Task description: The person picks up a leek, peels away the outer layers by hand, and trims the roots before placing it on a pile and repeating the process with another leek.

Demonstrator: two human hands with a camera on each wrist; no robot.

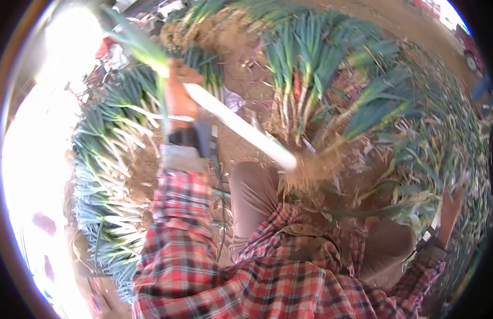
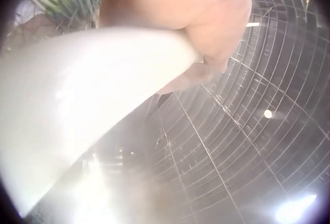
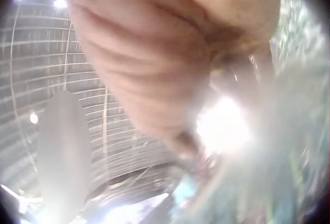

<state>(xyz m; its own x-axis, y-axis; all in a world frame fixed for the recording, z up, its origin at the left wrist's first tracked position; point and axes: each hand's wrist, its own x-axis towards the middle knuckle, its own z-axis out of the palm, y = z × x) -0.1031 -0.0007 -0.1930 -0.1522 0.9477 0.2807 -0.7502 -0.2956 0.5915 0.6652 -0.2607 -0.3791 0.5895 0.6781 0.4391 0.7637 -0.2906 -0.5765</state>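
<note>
The left hand (image 1: pixel 181 93) grips a leek (image 1: pixel 238 126) where white stalk meets green leaves; its shaggy roots (image 1: pixel 313 169) point down to the right, above the lap. In the left wrist view the fingers of the left hand (image 2: pixel 180 18) curl round the wide white stalk (image 2: pixel 82 95). Far to the right, the right hand (image 1: pixel 449 212) is low beside leafy debris, a pale strip near it. The right wrist view shows the right hand (image 3: pixel 165 54) large and blurred, its fingers bent; glare hides whether anything lies in them.
Rows of leeks (image 1: pixel 116 154) with white stalks curve along the left. Upright leeks (image 1: pixel 305 64) stand in a bunch ahead, with more lying at their right. Stripped leaves (image 1: pixel 443 133) are heaped along the right side. The person's bent knees (image 1: pixel 254 196) are below the leek.
</note>
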